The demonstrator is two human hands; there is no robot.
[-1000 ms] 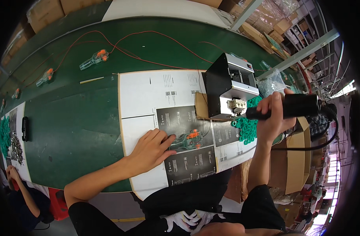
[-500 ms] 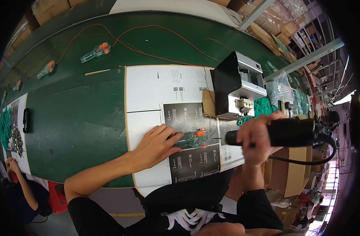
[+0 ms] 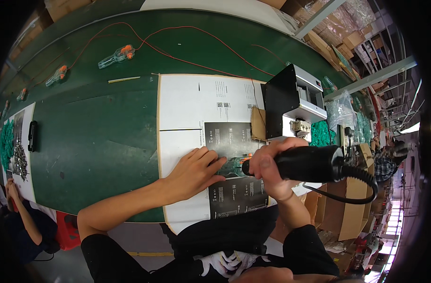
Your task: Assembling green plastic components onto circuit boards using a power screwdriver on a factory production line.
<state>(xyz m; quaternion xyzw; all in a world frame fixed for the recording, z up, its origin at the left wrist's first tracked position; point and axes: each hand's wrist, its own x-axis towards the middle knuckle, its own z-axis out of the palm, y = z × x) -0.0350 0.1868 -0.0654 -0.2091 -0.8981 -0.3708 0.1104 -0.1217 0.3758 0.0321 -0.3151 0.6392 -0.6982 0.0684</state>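
My left hand grips one end of a translucent teal piece with orange parts between thumb and fingers. The piece lies flat on a printed sheet. Wrapped around the front of a black corded power screwdriver is my right hand. The screwdriver is held level, its nose at the piece's orange end. My right hand and the screwdriver's nose cover part of that end, so the contact of the tip cannot be seen.
A black and silver machine stands behind my right hand, beside green rings. Similar teal-and-orange pieces and a red wire lie along the far side. A black marker is at left. Another person's hands show at the far left.
My right hand has brought the screwdriver leftward, up to the teal piece. My left hand keeps its grip. The whole view has shifted slightly.
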